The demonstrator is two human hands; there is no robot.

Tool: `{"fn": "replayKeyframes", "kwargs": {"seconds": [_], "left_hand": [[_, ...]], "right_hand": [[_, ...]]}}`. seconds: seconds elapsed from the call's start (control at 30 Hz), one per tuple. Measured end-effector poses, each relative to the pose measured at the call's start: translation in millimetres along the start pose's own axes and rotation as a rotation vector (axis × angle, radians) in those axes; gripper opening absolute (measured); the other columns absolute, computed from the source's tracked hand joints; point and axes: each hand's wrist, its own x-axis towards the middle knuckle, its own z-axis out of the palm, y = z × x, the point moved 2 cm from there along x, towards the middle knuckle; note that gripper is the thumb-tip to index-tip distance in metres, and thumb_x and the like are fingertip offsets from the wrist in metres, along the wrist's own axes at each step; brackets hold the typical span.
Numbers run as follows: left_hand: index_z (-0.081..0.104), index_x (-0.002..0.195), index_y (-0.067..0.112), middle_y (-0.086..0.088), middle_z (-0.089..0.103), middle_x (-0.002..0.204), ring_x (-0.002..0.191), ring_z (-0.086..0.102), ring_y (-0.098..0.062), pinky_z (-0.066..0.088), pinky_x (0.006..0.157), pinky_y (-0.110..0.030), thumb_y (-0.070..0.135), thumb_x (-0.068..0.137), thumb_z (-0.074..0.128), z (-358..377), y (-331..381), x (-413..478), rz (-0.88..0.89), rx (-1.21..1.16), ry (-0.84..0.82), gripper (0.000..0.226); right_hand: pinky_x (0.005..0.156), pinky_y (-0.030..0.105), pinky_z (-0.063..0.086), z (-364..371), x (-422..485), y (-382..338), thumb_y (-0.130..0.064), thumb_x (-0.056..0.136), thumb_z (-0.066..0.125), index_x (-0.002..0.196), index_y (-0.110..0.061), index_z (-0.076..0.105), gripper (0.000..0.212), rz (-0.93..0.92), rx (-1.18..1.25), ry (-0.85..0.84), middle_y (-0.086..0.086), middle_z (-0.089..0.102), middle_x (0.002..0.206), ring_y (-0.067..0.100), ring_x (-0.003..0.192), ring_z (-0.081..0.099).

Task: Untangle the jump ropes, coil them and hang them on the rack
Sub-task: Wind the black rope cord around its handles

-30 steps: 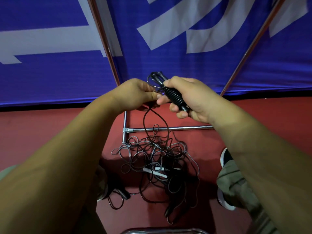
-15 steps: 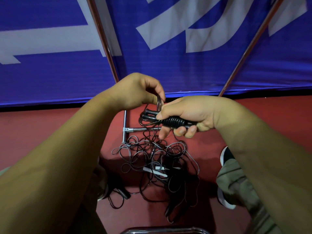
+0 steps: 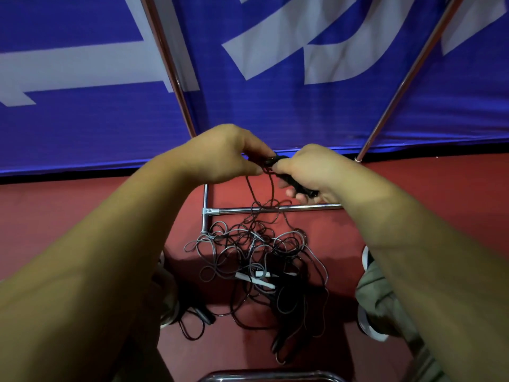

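Head view. My left hand (image 3: 223, 154) and right hand (image 3: 311, 169) meet at mid-frame, above the floor (image 3: 82, 216) and in front of the blue banner (image 3: 275, 111).

Right hand: fingers curled tight around the black handles (image 3: 303, 188). The lower handle end protrudes below my palm. The upper end points toward the left hand.

Left hand: thumb and fingers pressed together, pinching the cord (image 3: 271, 194) at the upper handle end. The exact contact point is hidden between the two hands.

Cord: two dark strands hang from the pinch, cross the horizontal base bar of the rack (image 3: 234, 211), and run into the tangle of jump ropes (image 3: 256, 252).

Tangle: it lies on the floor between my feet, just in front of the base bar. Grey and black loops overlap. White handles (image 3: 261, 281) lie within the pile.
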Motion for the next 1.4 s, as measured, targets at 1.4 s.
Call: {"fn": "replayKeyframes", "kwargs": {"seconds": [1.4], "left_hand": [[0.075, 0.117, 0.016, -0.003, 0.076, 0.098, 0.098, 0.072, -0.013, 0.054, 0.088, -0.021, 0.012, 0.106, 0.059, -5, -12, -5, -0.071, -0.632, -0.157, 0.019]], "right_hand": [[0.044, 0.024, 0.043, -13, -18, -22, -0.046, 0.096, 0.072, 0.097, -0.016, 0.070, 0.030, -0.128, 0.591, -0.022, 0.001, 0.074, 0.081, 0.012, 0.049, 0.054]]}}
